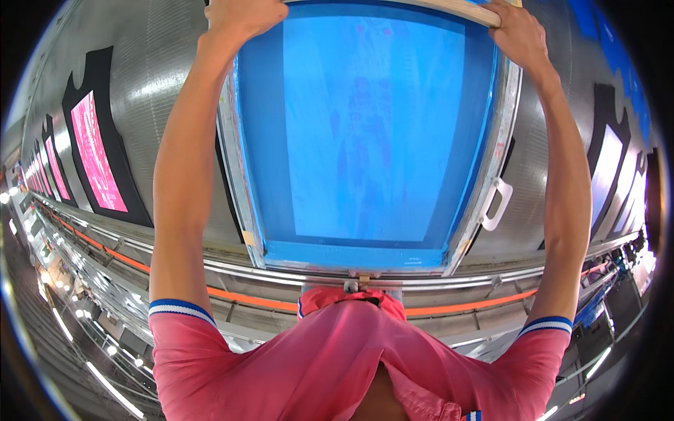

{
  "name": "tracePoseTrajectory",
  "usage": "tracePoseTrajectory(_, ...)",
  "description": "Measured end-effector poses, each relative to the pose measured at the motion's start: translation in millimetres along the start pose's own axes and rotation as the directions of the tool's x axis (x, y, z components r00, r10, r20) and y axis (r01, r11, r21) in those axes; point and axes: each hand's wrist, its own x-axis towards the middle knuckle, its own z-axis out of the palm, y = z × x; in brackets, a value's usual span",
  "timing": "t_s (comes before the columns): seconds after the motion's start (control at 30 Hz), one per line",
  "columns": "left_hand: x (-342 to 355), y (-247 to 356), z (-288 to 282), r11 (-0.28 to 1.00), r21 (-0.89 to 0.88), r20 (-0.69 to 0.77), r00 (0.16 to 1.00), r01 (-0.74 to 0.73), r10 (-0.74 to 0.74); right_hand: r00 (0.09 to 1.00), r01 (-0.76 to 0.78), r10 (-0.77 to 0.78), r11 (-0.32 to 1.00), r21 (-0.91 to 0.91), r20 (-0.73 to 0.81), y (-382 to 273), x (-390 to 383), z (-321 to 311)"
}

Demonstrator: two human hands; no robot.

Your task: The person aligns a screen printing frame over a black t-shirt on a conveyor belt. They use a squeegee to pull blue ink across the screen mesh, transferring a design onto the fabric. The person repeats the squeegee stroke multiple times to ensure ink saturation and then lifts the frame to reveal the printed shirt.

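A framed printing screen with blue mesh and a lighter blue middle panel lies in front of me. A wooden-handled squeegee spans its far end, partly cut off by the upper edge of the view. My left hand is closed at the squeegee's left end. On the right end, my right hand has its fingers wrapped round the wood. Both arms stretch forward along the sides of the frame. The squeegee's blade is out of sight.
Black fabric pieces with pink prints lie in a row along the metal table to the left. More black pieces with pale prints lie to the right. A white handle sticks out from the frame's right side. An orange strip runs along the near rail.
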Motion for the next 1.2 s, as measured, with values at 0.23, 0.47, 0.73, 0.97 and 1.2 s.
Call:
tracePoseTrajectory(0.23,-117,22,18,0.991,-0.129,0.021,0.999,0.032,-0.029,0.999,0.037,-0.031,0.984,0.175,-0.039,-54,-120,11)
tracePoseTrajectory(0.47,-269,48,40,0.980,-0.198,-0.026,1.000,-0.002,-0.003,0.999,0.048,-0.049,0.971,0.234,-0.004,-106,-259,18)
tracePoseTrajectory(0.73,-450,92,58,0.952,-0.301,-0.108,0.994,-0.051,0.019,0.997,0.075,-0.067,0.953,0.292,-0.036,-166,-435,31)
tracePoseTrajectory(0.97,-500,108,56,0.944,-0.325,-0.115,0.993,-0.048,0.011,0.997,0.071,-0.061,0.949,0.307,-0.044,-178,-480,30)
tracePoseTrajectory(1.2,-475,114,23,0.986,-0.159,0.132,0.989,-0.048,0.070,0.969,-0.097,0.216,0.784,0.614,-0.123,-107,-421,31)
